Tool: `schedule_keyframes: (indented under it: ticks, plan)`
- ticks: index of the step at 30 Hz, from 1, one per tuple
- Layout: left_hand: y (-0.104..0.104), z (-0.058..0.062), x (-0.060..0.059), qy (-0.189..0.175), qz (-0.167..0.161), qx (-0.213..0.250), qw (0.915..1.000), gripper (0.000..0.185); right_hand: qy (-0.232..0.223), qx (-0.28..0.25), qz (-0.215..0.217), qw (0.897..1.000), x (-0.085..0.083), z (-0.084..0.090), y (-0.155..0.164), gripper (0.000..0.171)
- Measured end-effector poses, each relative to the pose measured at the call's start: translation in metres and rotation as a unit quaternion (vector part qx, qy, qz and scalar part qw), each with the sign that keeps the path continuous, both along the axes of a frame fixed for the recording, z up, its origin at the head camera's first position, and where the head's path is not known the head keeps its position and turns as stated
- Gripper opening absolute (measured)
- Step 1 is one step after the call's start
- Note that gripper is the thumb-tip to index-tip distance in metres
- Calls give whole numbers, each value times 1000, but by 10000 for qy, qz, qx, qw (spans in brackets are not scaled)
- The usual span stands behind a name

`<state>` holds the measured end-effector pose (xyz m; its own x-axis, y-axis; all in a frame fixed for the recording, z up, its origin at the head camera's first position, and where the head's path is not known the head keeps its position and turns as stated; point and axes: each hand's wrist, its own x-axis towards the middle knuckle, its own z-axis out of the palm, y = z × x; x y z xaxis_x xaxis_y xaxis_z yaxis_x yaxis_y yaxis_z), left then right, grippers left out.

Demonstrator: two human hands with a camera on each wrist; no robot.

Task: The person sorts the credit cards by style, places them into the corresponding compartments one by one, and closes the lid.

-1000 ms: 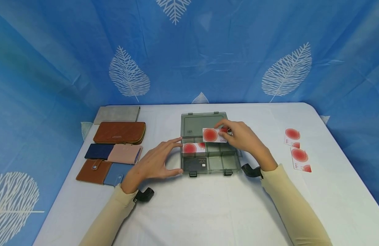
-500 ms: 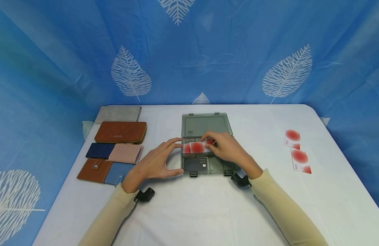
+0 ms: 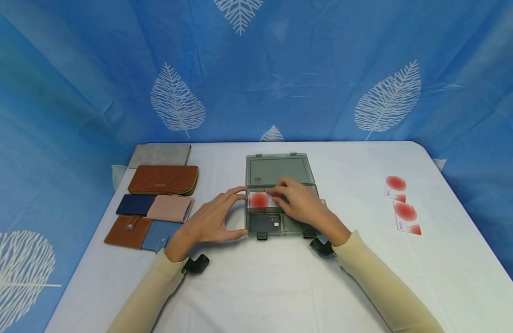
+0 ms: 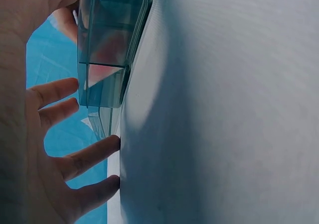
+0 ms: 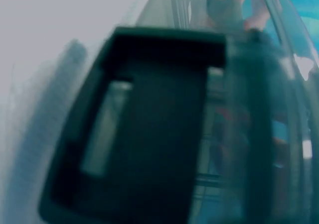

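A translucent grey-green divided plastic box (image 3: pixel 297 223) lies with its lid (image 3: pixel 279 170) folded back. My right hand (image 3: pixel 301 200) pinches the right end of a white card with a red circle (image 3: pixel 259 200), which lies in the box's middle-left compartment. A black VIP card (image 3: pixel 262 223) sits in the front-left compartment. My left hand (image 3: pixel 214 217) has its fingers spread against the box's left side. In the left wrist view, fingertips of the left hand (image 4: pixel 55 119) meet the box wall (image 4: pixel 102 84). A black latch (image 5: pixel 154 134) blocks much of the right wrist view.
Two more red-circle cards (image 3: pixel 395 188) (image 3: pixel 407 217) lie on the white table at the right. At the left are a grey wallet (image 3: pixel 160 155), a brown zip wallet (image 3: pixel 162 179), a navy one (image 3: pixel 134 204), a pink one (image 3: pixel 169 207), a brown snap wallet (image 3: pixel 127 231) and a blue one (image 3: pixel 159 233).
My right hand has brought the red-circle card down and leftward from above the box into the middle-left compartment, over the card lying there. The left hand has stayed at the box's side.
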<state>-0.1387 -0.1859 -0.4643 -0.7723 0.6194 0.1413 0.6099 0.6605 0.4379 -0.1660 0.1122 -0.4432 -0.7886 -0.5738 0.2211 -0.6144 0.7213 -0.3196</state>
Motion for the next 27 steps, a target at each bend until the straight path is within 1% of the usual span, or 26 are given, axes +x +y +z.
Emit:
schedule_keyframes:
  ticks: [3, 6, 13, 22, 27]
  plan:
    - [0, -1, -1, 25, -49, 8, 10000, 92, 78, 106, -48, 9999, 1, -1, -2, 25]
    - [0, -1, -1, 50, -83, 7, 10000, 93, 47, 88, -95, 9999, 1, -1, -3, 24]
    - [0, -2, -1, 20, -55, -61, 10000, 96, -231, 65, -139, 9996, 1, -1, -4, 25]
    - [0, -1, 1, -46, -90, 18, 9999, 96, -517, 118, -197, 9984, 0, -2, -3, 31]
    - [0, -1, 1, -106, -60, 33, 9999, 99, -490, -93, -279, 9984, -1, 1, 2, 30]
